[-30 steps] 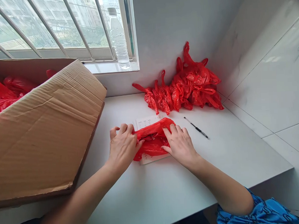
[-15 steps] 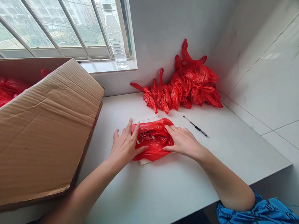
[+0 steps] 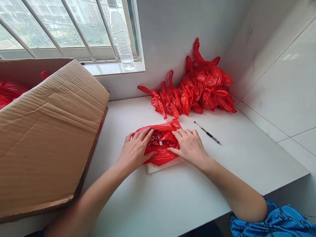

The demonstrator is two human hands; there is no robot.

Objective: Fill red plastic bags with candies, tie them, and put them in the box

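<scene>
A red plastic bag (image 3: 160, 143) lies crumpled on a white sheet of paper (image 3: 160, 166) in the middle of the white table (image 3: 162, 196). My left hand (image 3: 135, 151) rests on the bag's left side, its fingers laid flat and pressing down. On the bag's right side is my right hand (image 3: 190, 147), its fingers bent onto the plastic and its thumb tucked against the folds. The two hands squeeze the bag between them.
A pile of knotted red bags (image 3: 196, 88) lies against the back wall. A black pen (image 3: 208, 133) lies right of the hands. A large open cardboard box (image 3: 42, 128) with red bags inside fills the left. A clear water bottle (image 3: 120, 32) stands on the windowsill.
Both hands have pushed the red bag flatter and closer together over the paper. The left fingers slid rightward across the bag's top.
</scene>
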